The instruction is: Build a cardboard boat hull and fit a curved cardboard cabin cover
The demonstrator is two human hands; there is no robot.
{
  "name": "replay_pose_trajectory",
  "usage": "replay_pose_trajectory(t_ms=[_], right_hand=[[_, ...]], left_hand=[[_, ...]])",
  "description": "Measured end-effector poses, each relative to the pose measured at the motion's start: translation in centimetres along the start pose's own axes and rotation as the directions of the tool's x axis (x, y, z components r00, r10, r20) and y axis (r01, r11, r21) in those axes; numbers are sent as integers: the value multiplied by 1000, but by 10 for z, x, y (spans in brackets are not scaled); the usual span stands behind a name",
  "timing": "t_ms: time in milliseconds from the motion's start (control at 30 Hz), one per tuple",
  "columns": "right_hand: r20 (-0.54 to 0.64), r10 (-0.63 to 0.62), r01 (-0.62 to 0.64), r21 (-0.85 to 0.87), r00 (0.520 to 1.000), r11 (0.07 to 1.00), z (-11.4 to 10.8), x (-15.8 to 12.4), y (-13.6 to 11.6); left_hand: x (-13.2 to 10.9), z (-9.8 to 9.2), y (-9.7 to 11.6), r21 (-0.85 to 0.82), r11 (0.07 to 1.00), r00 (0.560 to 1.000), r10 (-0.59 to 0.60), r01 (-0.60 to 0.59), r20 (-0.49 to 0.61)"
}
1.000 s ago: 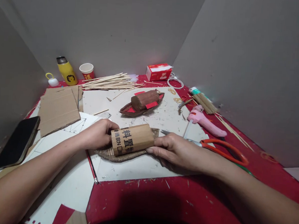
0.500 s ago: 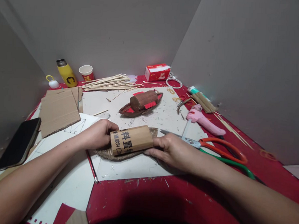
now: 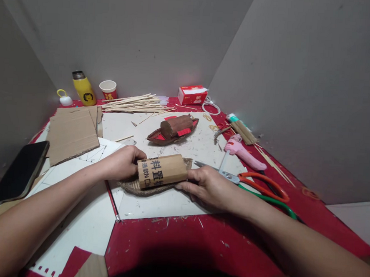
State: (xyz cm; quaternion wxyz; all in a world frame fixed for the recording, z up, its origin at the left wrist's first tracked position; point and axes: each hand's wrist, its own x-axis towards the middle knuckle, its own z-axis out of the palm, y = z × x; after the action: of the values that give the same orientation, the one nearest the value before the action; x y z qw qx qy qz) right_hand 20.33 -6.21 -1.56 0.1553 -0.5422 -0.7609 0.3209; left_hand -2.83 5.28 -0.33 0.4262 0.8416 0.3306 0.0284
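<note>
A curved brown cardboard piece with black printed characters (image 3: 162,170) rests on a boat-shaped corrugated cardboard base (image 3: 148,192). My left hand (image 3: 121,161) pinches the curved piece at its left end, the fingertips partly hidden behind it. At the right end my right hand (image 3: 205,183) grips it between thumb and fingers. Behind them, on white paper, stands a brown model boat (image 3: 174,128) with a rounded cover and red parts. Orange-and-green-handled scissors (image 3: 232,178) lie just beyond my right hand.
Cardboard sheets (image 3: 72,136), a phone (image 3: 20,172) and a pencil (image 3: 112,203) lie left. Farther back are a yellow bottle (image 3: 84,89), a paper cup (image 3: 108,90), wooden sticks (image 3: 137,104) and a red tissue pack (image 3: 192,95). A pink glue gun (image 3: 245,154) lies right.
The camera view has shifted slightly, so the objects on the right appear farther left. Both hands keep their hold on the curved cardboard, which has barely moved.
</note>
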Motion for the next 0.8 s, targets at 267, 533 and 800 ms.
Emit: replay_pose_trajectory(t_ms=[267,533,800], right_hand=[[-23,-10,10,25,1000,1000,-1,0,-2],[-41,18,-23,-133,999,991,-7,-1,-10],[-94,-7,-10,-185,996,983,-11,-1,-10]], left_hand=[[-1,-3,4,-6,1000,1000,-20,20,20],[-2,-5,11,-9,998,995,-62,63,75],[-1,-8,12,-68,989,989,-122,128,90]])
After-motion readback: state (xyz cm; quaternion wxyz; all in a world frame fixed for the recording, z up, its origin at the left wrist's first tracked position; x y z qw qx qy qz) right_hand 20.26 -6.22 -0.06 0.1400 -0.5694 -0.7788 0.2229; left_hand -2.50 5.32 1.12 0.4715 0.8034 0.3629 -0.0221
